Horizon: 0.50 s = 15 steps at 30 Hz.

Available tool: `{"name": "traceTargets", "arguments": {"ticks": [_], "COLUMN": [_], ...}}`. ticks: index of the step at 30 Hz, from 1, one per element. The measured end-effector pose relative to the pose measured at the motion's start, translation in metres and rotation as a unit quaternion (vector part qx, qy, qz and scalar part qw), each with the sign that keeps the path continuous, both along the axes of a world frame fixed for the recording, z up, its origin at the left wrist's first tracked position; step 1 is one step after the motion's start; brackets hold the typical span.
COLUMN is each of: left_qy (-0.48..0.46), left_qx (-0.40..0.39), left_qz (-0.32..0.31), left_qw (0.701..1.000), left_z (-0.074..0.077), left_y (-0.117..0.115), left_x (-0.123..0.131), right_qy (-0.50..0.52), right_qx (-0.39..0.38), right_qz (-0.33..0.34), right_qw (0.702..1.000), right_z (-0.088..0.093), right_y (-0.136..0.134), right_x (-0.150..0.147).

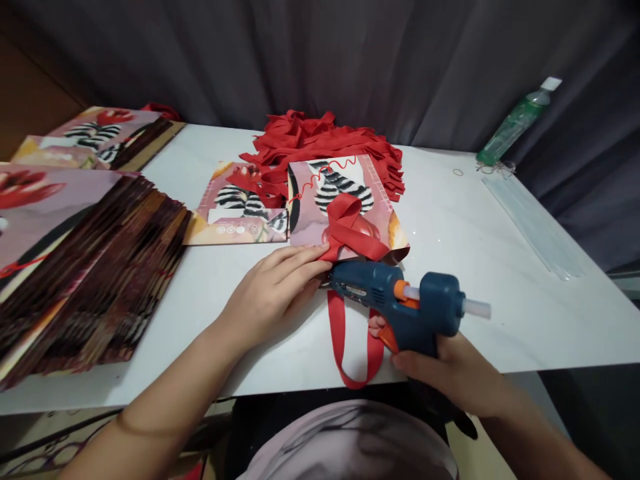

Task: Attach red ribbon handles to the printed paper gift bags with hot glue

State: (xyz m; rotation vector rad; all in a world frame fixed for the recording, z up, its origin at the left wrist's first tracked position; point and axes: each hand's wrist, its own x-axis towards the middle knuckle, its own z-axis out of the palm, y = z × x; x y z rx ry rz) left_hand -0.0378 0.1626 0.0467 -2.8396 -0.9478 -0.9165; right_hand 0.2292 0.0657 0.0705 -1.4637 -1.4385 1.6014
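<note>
A printed paper bag [307, 223] with a zebra-striped design lies flat on the table. My left hand [273, 290] is closed at its near edge, fingertips over the red ribbon [345, 233] and the thumb mostly hidden. The ribbon is folded over on the bag, and a red loop [339, 340] of it hangs toward me. My right hand [457, 373] grips a dark blue glue gun [383, 287] with an orange trigger. A glue stick [477, 308] sticks out of its back. The gun's nozzle sits at the bag's near edge beside my left fingertips, where the tip is hidden.
A heap of red ribbons [320, 137] lies behind the bag. Another printed bag [240, 200] is left of it. Thick stacks of bags [100, 280] fill the left side. At the far right stand a green bottle [515, 127] and clear plastic sleeves [533, 227].
</note>
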Motion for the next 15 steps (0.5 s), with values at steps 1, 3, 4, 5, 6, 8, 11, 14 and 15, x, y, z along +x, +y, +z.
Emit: {"name": "traceTargets", "arguments": {"ticks": [1,3,4,5,6,8,11,14,15], "left_qy": [-0.002,-0.001,0.001,0.002,0.003,0.004,0.013,0.016,0.016], "left_qx": [-0.007,-0.018,-0.022,-0.025,-0.026,-0.025,-0.025,-0.028,-0.027], "left_qz": [-0.006,-0.011,-0.009,-0.007,-0.006,-0.009,-0.012,-0.008,-0.008], "left_qw": [1.0,1.0,1.0,1.0,1.0,1.0,1.0,0.999,0.999], "left_z": [0.001,0.002,0.002,0.003,0.003,0.004,0.004,0.004,0.004], "left_y": [0.0,0.0,0.0,0.0,0.0,0.0,0.001,0.001,0.001], "left_x": [0.0,0.001,0.001,0.001,0.001,0.001,0.001,0.002,0.002], "right_qy": [0.032,0.082,0.096,0.106,0.112,0.113,0.086,0.064,0.061], "right_qx": [-0.031,-0.079,-0.09,-0.096,-0.098,-0.102,-0.104,-0.096,-0.093], "right_qz": [-0.005,-0.009,-0.008,-0.005,-0.001,0.007,0.008,0.002,0.002], "right_qw": [0.999,0.994,0.991,0.99,0.989,0.988,0.991,0.993,0.994], "right_z": [0.0,0.002,0.003,0.004,0.005,0.007,0.01,0.011,0.012], "right_y": [0.003,0.01,0.013,0.016,0.019,0.022,0.025,0.026,0.026], "right_x": [0.001,0.004,0.005,0.006,0.007,0.008,0.008,0.007,0.007]}}
